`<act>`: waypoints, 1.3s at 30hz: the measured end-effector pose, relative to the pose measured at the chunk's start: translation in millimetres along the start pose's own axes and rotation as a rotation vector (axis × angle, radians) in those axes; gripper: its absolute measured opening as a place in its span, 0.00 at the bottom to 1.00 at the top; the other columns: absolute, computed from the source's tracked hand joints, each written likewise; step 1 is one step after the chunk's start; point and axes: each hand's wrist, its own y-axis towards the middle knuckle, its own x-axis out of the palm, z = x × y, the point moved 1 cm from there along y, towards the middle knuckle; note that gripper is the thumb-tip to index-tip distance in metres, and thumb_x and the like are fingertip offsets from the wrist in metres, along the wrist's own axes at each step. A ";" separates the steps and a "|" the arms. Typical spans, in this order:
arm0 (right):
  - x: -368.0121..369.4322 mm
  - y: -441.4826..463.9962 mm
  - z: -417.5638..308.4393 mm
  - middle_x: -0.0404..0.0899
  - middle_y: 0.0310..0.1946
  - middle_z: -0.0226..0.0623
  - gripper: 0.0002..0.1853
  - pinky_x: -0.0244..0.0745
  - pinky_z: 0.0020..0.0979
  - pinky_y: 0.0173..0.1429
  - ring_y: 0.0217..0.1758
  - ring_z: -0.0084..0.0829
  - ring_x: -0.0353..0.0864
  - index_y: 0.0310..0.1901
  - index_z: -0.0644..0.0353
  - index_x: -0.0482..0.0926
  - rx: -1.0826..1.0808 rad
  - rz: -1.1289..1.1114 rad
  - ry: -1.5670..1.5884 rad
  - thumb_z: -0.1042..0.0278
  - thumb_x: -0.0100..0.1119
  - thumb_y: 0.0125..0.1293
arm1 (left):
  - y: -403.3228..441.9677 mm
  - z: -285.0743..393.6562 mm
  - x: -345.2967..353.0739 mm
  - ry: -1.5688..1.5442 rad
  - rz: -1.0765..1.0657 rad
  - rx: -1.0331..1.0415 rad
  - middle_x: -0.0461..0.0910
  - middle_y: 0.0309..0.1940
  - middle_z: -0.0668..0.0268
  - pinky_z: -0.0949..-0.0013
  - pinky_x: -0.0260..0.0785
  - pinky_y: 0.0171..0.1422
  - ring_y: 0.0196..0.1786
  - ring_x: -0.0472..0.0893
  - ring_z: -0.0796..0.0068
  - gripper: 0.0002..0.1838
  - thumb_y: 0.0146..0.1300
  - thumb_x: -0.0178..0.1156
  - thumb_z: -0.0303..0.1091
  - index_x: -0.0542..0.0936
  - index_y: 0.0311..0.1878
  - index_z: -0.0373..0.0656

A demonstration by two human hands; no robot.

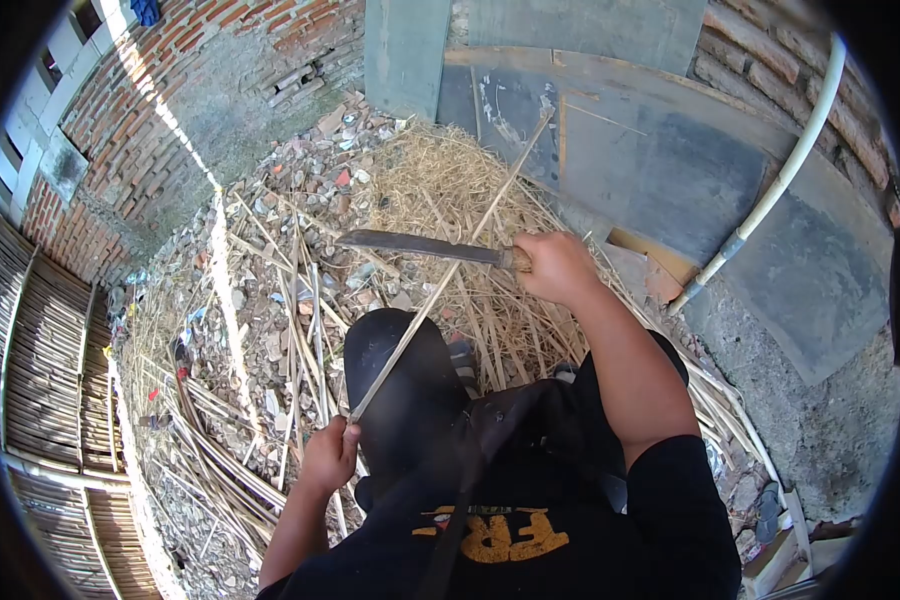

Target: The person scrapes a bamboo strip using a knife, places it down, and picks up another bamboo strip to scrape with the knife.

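Note:
My right hand (555, 268) is closed round the handle of a machete (430, 246), its long dark blade pointing left. In my left hand (328, 455), low and left of my knee, is the near end of a thin bamboo strip (402, 345). The strip slants up and away to the right, past my knee. Where the blade crosses the strip, the two overlap in view; I cannot tell whether they touch. Straw-like shavings (440, 180) lie heaped beyond the blade.
Rubble (270, 345) and loose strips cover the ground. A bundle of long bamboo strips (210, 440) lies at left. Grey panels (670, 170) lean along the right wall behind a white pipe (785, 180). A woven bamboo screen (45, 360) stands far left, a brick wall (210, 80) at the back.

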 end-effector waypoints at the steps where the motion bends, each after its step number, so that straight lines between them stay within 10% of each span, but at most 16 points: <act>1: -0.8 -1.9 -5.0 0.87 0.35 0.44 0.16 0.81 0.51 0.50 0.43 0.51 0.87 0.45 0.53 0.85 -0.026 -0.025 0.003 0.64 0.70 0.52 | 0.3 1.3 0.5 0.004 0.002 0.001 0.78 0.23 0.41 0.38 0.70 0.38 0.33 0.80 0.30 0.24 0.82 0.49 0.51 0.72 0.38 0.37; 39: -3.7 -6.2 -31.0 0.86 0.33 0.38 0.16 0.78 0.46 0.54 0.42 0.47 0.85 0.40 0.53 0.83 -0.263 -0.064 -0.028 0.63 0.72 0.47 | -3.3 -6.0 10.4 -0.031 0.075 0.105 0.77 0.22 0.42 0.39 0.68 0.35 0.32 0.79 0.29 0.19 0.81 0.51 0.47 0.71 0.40 0.39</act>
